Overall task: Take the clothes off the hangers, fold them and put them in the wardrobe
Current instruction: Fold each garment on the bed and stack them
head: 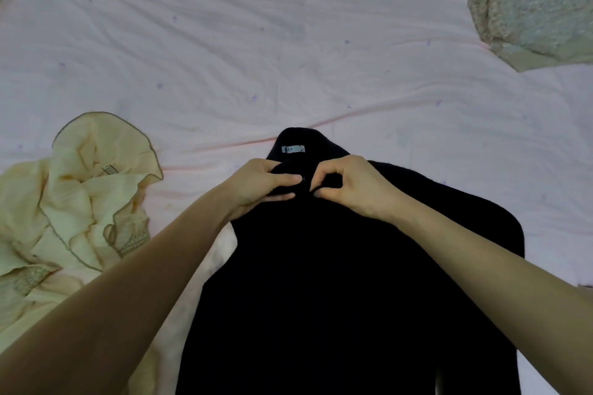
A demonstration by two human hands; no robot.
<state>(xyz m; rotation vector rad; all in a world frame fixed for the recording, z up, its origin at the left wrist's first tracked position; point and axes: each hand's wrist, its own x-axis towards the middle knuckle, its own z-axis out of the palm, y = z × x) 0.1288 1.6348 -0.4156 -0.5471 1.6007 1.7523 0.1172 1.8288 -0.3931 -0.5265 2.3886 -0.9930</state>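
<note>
Black knit garment lies spread front-up on the pink bed sheet, lower centre of frame. Left hand and right hand both pinch its placket just below the collar, apparently working a button before folding. Cream ruffled blouse lies crumpled at left.

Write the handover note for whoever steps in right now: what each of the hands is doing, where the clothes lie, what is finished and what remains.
Left hand: gripping the black garment just below its collar.
Right hand: pinching the same garment beside it, at what looks like a button.
Black garment lies flat on the pink bedsheet, label facing up, no hanger visible.
Cream ruffled garment lies crumpled to the left, unfolded.
Fuzzy pale item sits top right, apparently folded.
Left: fold the black and cream garments, then put everything in the wardrobe, which is out of view.
</note>
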